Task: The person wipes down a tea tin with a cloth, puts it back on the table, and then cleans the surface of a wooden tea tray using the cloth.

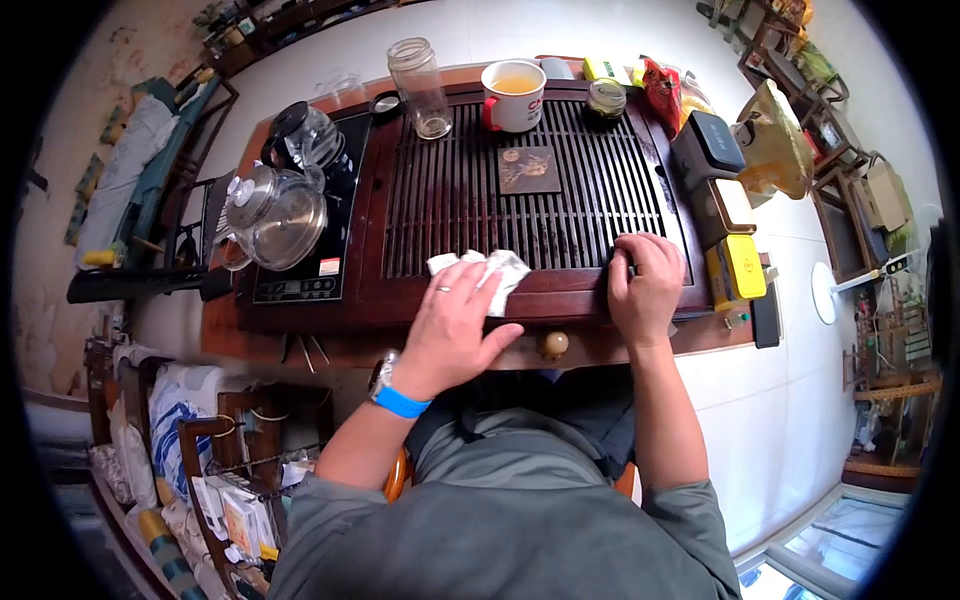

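Note:
My left hand (pixel 455 325) lies over a crumpled white tissue (pixel 507 278) at the front edge of the dark wooden tea tray (pixel 385 302). Its fingers press on the tissue, and the thumb points to the right. My right hand (pixel 647 290) rests on the tray's front right corner with its fingers curled in; the inside of the fist is hidden. On the slats beyond my hands lies a square dark plaque (pixel 529 171). A white mug (pixel 513 98) with a red handle holds yellowish liquid, between a clear glass jar (pixel 420 92) and a small lidded jar (pixel 605 102).
On the left, a glass kettle (pixel 277 218) and a glass pot (pixel 308 138) stand on a black hob (pixel 345 200). A black box (pixel 709 144), a yellow box (pixel 736 270) and a foil bag (pixel 775 145) line the right side. A small round knob (pixel 555 345) sits at the front edge.

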Tool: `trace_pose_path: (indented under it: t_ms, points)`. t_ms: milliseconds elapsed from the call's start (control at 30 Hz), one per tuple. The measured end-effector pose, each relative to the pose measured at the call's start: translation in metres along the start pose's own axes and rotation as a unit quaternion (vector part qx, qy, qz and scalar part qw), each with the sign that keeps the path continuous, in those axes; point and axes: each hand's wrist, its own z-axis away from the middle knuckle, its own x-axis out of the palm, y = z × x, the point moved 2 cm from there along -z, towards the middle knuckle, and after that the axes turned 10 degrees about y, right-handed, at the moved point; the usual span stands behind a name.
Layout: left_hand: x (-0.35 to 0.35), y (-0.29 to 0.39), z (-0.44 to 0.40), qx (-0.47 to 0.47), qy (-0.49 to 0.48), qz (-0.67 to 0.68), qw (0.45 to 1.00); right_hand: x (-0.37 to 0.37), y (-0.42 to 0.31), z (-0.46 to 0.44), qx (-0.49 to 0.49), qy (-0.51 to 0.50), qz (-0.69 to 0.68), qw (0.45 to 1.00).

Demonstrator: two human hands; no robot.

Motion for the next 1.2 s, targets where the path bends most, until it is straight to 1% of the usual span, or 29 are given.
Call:
trace_pose_path:
  t_ms: [200, 400, 500, 600, 633, 700, 733, 800, 900, 933, 1100, 1200]
  points:
    - [0.031, 0.026, -0.019, 0.045, 0.009, 0.048, 0.998, 0.001, 0.002, 0.001, -0.001, -0.004, -0.006, 1.0]
    - [0.033, 0.031, -0.016, 0.025, 0.018, 0.051, 0.998, 0.001, 0.001, 0.001, 0.011, -0.003, 0.005, 1.0]
    - [0.022, 0.021, -0.006, -0.035, 0.044, 0.069, 0.996, 0.001, 0.003, 0.003, 0.014, -0.01, 0.006, 1.0]
    - [-0.003, -0.003, 0.008, -0.098, 0.105, 0.091, 0.985, 0.003, 0.006, 0.004, 0.021, -0.023, 0.011, 0.999]
    - [-0.016, -0.007, 0.014, -0.126, 0.155, 0.104, 0.974, 0.003, 0.007, 0.005, 0.018, -0.024, 0.014, 0.999]
    - [-0.041, -0.022, 0.032, -0.145, 0.21, 0.091, 0.963, 0.003, 0.008, 0.005, 0.014, -0.027, 0.02, 0.999]
    - [-0.056, -0.025, 0.04, -0.17, 0.224, 0.073, 0.957, 0.004, 0.007, 0.006, 0.015, -0.026, 0.021, 0.999]
    - [-0.073, -0.038, 0.061, -0.15, 0.224, -0.012, 0.963, 0.004, 0.007, 0.006, 0.009, -0.027, 0.027, 0.999]
    - [-0.071, -0.062, 0.092, -0.114, 0.096, -0.099, 0.984, 0.004, 0.006, 0.005, 0.007, -0.032, 0.031, 0.999]
    - [-0.07, -0.061, 0.095, -0.081, 0.062, -0.152, 0.983, 0.004, 0.006, 0.006, 0.006, -0.032, 0.034, 0.999]
    - [-0.076, -0.069, 0.107, -0.071, 0.062, -0.148, 0.984, 0.002, 0.005, 0.005, 0.02, -0.044, 0.038, 0.998]
    - [-0.079, -0.08, 0.116, -0.052, 0.089, -0.166, 0.981, 0.002, 0.007, 0.006, 0.021, -0.046, 0.044, 0.998]
